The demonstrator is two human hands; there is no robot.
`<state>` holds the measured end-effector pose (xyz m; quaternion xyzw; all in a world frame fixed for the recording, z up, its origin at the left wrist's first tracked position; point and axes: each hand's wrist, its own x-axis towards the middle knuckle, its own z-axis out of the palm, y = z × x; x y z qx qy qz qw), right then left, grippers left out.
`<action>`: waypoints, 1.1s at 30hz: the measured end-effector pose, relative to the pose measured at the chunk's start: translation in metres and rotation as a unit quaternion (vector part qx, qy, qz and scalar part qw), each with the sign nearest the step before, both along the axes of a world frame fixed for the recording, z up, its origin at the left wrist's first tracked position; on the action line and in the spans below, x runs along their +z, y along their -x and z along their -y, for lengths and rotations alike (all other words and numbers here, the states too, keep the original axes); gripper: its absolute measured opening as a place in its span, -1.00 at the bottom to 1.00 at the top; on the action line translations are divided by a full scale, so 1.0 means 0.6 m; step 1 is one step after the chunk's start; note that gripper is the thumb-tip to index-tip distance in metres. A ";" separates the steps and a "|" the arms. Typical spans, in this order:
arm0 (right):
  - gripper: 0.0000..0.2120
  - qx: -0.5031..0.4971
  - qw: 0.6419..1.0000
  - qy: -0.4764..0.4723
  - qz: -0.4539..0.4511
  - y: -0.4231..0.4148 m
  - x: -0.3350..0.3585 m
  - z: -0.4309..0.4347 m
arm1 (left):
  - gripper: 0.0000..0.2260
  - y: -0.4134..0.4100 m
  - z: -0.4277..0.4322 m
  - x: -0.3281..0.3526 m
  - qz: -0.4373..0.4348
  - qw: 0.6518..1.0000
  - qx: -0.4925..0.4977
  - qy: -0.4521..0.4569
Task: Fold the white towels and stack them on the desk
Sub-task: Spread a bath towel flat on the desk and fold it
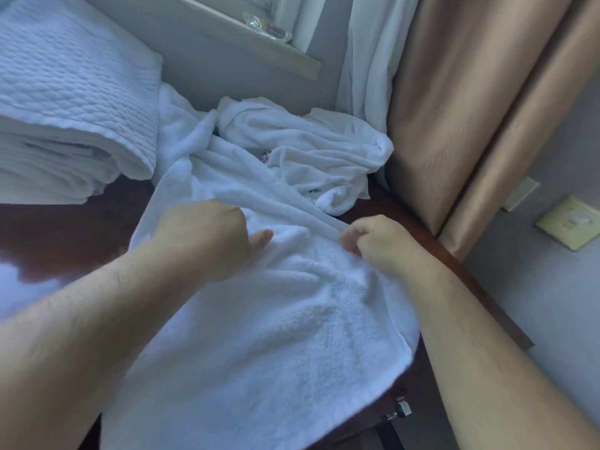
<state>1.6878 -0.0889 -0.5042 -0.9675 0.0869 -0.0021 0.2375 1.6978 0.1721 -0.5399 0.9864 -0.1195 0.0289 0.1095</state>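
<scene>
Head view. A large white towel (259, 319) lay spread, rumpled, over the dark wooden desk (65, 228), its near edge hanging past the desk's front. The left hand (207, 235) was closed in a fist on the towel's upper part, fingers curled under and out of sight, thumb extended along the cloth; it appeared to grip a gather of towel, though the fingers themselves could not be seen. The right hand (376, 241) pinched a raised ridge of the same towel between thumb and curled fingers, near the desk's right edge. The two hands were apart, with the ridge of cloth running toward the right hand.

Behind the hands, a second white towel (308, 147) lay crumpled in a heap at the back of the desk, touching the first. To the left, a folded white quilted bedspread (71, 102) rested in a thick stack on the desk's far left side, just beside the spread towel.

Background: a grey wall with a windowsill (259, 34), a white sheer curtain (367, 60), and tan drapes (470, 108) hanging at right. A yellowish wall plate (571, 222) was fixed to the wall at far right. A small metal drawer pull (402, 409) showed below the desk's front edge
</scene>
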 end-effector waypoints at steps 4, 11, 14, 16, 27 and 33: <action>-0.61 0.034 0.992 -0.032 -0.119 0.018 -0.002 -0.015 | -0.40 -0.001 0.007 -0.004 0.067 0.996 -0.015 -0.051; -0.67 0.092 0.995 0.000 -0.029 0.001 0.014 -0.083 | -0.59 -0.008 -0.002 -0.012 -0.040 0.998 -0.039 -0.005; -0.71 0.082 0.990 -0.042 0.108 -0.056 0.004 -0.107 | -0.63 -0.005 0.000 -0.006 -0.051 0.991 -0.124 0.013; -0.79 0.057 0.994 -0.067 0.072 -0.091 -0.008 -0.124 | -0.68 0.003 -0.006 -0.005 -0.031 0.984 -0.175 0.033; -0.74 0.106 0.984 -0.007 -0.144 -0.008 -0.008 -0.209 | -0.62 0.027 -0.122 0.042 -0.081 0.996 -0.007 -0.036; -0.60 0.149 0.972 0.097 -0.151 0.068 0.010 -0.197 | -0.36 0.057 -0.100 -0.019 -0.083 0.994 0.059 -0.031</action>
